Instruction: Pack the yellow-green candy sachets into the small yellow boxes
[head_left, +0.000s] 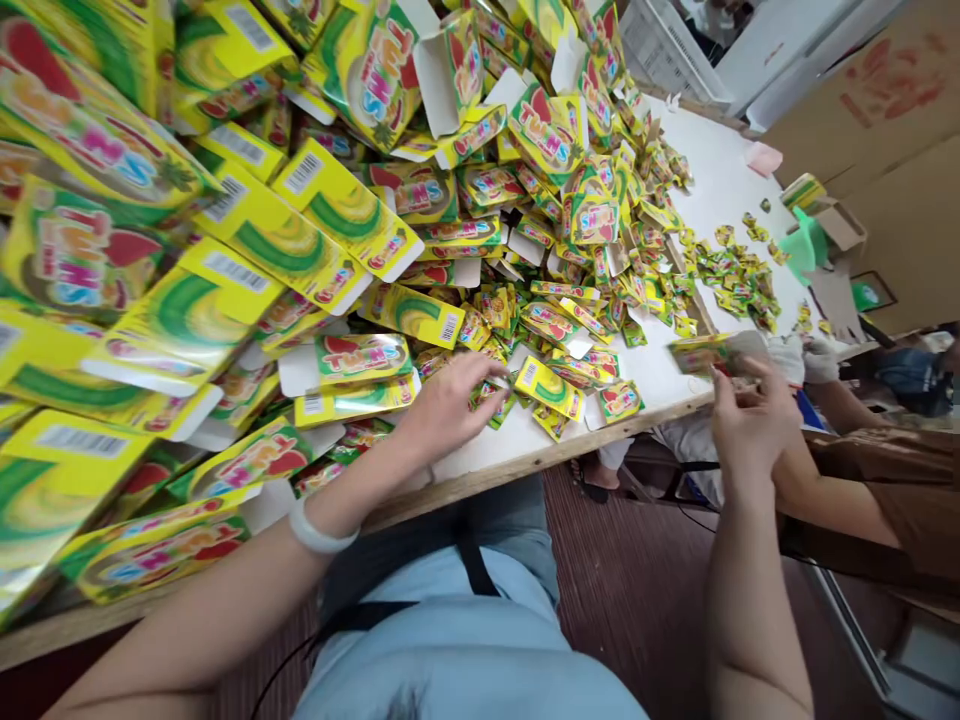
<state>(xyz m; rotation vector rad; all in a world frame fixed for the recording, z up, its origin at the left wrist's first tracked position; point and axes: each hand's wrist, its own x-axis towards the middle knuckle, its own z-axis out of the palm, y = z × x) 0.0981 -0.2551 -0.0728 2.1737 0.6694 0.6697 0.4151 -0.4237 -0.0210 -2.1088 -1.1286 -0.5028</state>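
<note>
My left hand point(448, 404) reaches onto the white table point(487, 450), fingers curled over small yellow-green candy sachets point(491, 400) at the foot of a big heap. A pale bangle circles that wrist. My right hand point(746, 415) is off the table's edge, fingers closed on an open yellow-green carton point(709, 352) that looks blurred. Flat and half-folded cartons point(225, 270) of the same print pile up to the left and behind.
A second scatter of sachets point(735, 270) lies farther along the table. Another person's gloved hands point(806, 358) and brown sleeve point(892, 470) are at the right. Brown cardboard point(892, 110) and a white crate point(664, 45) stand behind.
</note>
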